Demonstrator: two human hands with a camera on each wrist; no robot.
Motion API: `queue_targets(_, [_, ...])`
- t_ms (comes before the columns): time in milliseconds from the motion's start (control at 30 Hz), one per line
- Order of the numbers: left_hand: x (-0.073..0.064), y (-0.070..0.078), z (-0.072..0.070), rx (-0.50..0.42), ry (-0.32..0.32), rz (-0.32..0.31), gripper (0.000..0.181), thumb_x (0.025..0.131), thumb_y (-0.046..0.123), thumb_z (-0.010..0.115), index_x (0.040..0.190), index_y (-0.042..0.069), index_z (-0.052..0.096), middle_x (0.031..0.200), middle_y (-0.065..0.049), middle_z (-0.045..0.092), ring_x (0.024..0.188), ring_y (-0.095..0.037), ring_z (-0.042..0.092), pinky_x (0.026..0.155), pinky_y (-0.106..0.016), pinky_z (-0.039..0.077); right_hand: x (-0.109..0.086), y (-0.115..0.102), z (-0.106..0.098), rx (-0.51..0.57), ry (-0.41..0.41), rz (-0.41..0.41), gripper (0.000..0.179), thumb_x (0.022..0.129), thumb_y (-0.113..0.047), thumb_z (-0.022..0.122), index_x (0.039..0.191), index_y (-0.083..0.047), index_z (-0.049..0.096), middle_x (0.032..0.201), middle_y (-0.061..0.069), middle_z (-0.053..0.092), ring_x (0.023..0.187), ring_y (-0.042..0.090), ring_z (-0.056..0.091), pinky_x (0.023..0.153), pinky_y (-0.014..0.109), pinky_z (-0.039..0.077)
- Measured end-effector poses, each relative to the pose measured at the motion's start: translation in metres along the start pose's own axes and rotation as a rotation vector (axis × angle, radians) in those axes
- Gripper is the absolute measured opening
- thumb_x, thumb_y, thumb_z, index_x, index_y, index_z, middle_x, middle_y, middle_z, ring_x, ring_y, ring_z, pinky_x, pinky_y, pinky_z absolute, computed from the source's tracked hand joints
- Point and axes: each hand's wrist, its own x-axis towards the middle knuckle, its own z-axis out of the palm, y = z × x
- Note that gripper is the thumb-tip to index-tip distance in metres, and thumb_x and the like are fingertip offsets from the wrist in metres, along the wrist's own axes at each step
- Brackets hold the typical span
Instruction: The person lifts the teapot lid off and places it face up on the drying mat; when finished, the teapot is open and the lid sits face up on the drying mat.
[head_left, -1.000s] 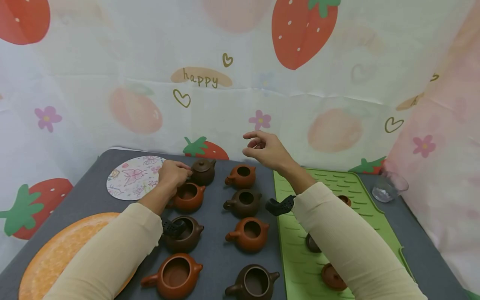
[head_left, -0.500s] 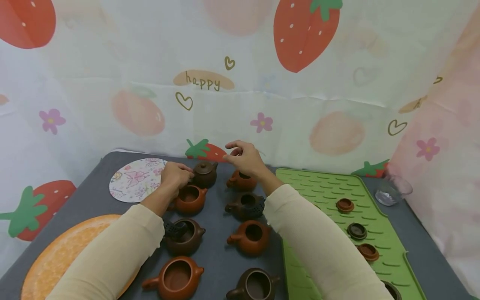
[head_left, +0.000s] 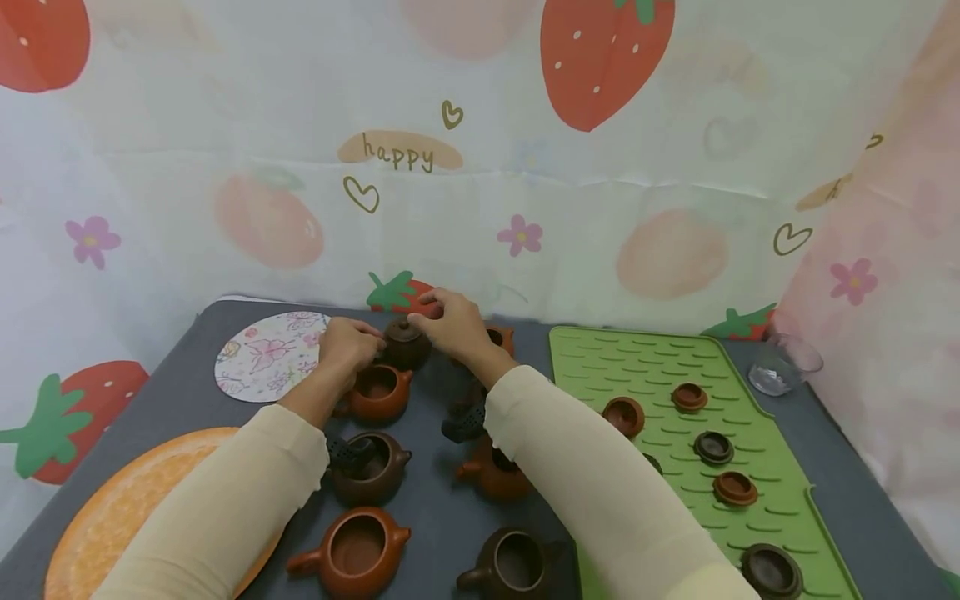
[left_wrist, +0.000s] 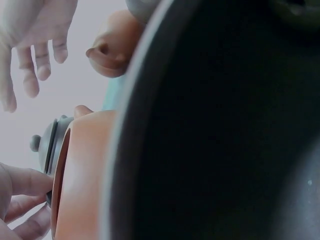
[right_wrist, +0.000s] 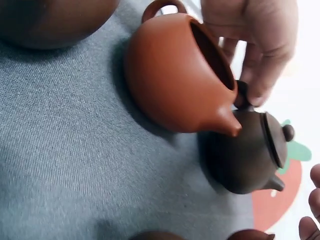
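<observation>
A dark brown teapot [head_left: 406, 350] with its lid on stands at the back of the left row. My left hand [head_left: 348, 343] pinches its handle between thumb and fingers. In the right wrist view, the lid [right_wrist: 276, 140] sits on the pot with its round knob [right_wrist: 288, 132] showing. My right hand [head_left: 454, 327] hovers on the spout side, close to the lid. Its fingers are relaxed and hold nothing; the left wrist view shows a gap between that hand [left_wrist: 40, 45] and the teapot. Right in front stands a lidless orange-brown teapot [head_left: 377, 398].
More lidless teapots stand in two rows, such as a dark one [head_left: 386, 487] and an orange one [head_left: 367, 550]. Several small lids lie on the green mat [head_left: 622, 354] at right, near a clear glass [head_left: 783, 367]. Two round mats, floral [head_left: 262, 358] and orange [head_left: 127, 492], lie left.
My right hand has moved left and down, from above the right row to beside the dark teapot's lid. My left hand has stayed on the handle. More lids on the green mat are now uncovered.
</observation>
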Motion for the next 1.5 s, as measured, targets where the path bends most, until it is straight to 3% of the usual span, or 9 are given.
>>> queue_targets(200, [0.000, 0.001, 0.002, -0.002, -0.004, 0.017, 0.017, 0.088, 0.007, 0.065, 0.102, 0.002, 0.074, 0.119, -0.016, 0.060, 0.110, -0.033, 0.050, 0.084, -0.041, 0.047, 0.005, -0.004, 0.010, -0.093, -0.008, -0.002, 0.041, 0.094, -0.030, 0.066, 0.130, -0.011, 0.059, 0.082, 0.001, 0.057, 0.069, 0.017, 0.053, 0.058, 0.030, 0.043])
queue_targets(367, [-0.003, 0.001, 0.000, 0.009, 0.011, 0.028, 0.018, 0.088, 0.008, 0.066, 0.103, 0.001, 0.074, 0.118, -0.018, 0.060, 0.112, -0.036, 0.046, 0.086, -0.042, 0.046, 0.008, -0.007, 0.018, -0.124, -0.031, -0.035, 0.044, 0.095, -0.028, 0.065, 0.134, -0.010, 0.056, 0.078, 0.001, 0.055, 0.067, 0.016, 0.051, 0.058, 0.028, 0.041])
queue_targets(633, [0.000, -0.002, 0.003, 0.021, 0.037, 0.052, 0.018, 0.087, 0.008, 0.065, 0.100, 0.001, 0.075, 0.112, -0.017, 0.063, 0.103, -0.032, 0.050, 0.077, -0.037, 0.047, 0.013, -0.008, 0.027, -0.106, -0.012, -0.022, 0.039, 0.094, -0.023, 0.066, 0.130, -0.009, 0.061, 0.092, 0.001, 0.060, 0.081, 0.016, 0.056, 0.066, 0.029, 0.047])
queue_targets(900, [0.001, -0.001, 0.003, 0.034, 0.041, 0.047, 0.016, 0.087, 0.010, 0.067, 0.099, 0.004, 0.076, 0.110, -0.016, 0.062, 0.100, -0.032, 0.050, 0.072, -0.036, 0.047, 0.014, -0.008, 0.032, -0.247, 0.023, -0.023, 0.025, 0.097, -0.021, 0.062, 0.116, -0.008, 0.069, 0.106, 0.004, 0.065, 0.097, 0.020, 0.059, 0.079, 0.031, 0.049])
queue_targets(1100, [0.001, 0.000, 0.002, 0.045, 0.043, 0.036, 0.015, 0.088, 0.010, 0.067, 0.098, 0.006, 0.076, 0.111, -0.015, 0.063, 0.100, -0.031, 0.051, 0.072, -0.036, 0.047, 0.012, -0.005, 0.031, -0.151, 0.095, -0.038, 0.019, 0.098, -0.021, 0.061, 0.107, -0.007, 0.068, 0.096, 0.004, 0.064, 0.084, 0.018, 0.059, 0.070, 0.028, 0.049])
queue_targets(1500, [0.000, -0.001, 0.001, 0.044, 0.031, 0.030, 0.014, 0.088, 0.010, 0.066, 0.097, 0.006, 0.076, 0.107, -0.015, 0.062, 0.101, -0.033, 0.049, 0.075, -0.039, 0.047, 0.002, -0.005, 0.024, 0.093, 0.160, 0.057, 0.014, 0.093, -0.024, 0.064, 0.089, -0.011, 0.066, 0.083, 0.001, 0.062, 0.072, 0.017, 0.058, 0.063, 0.030, 0.049])
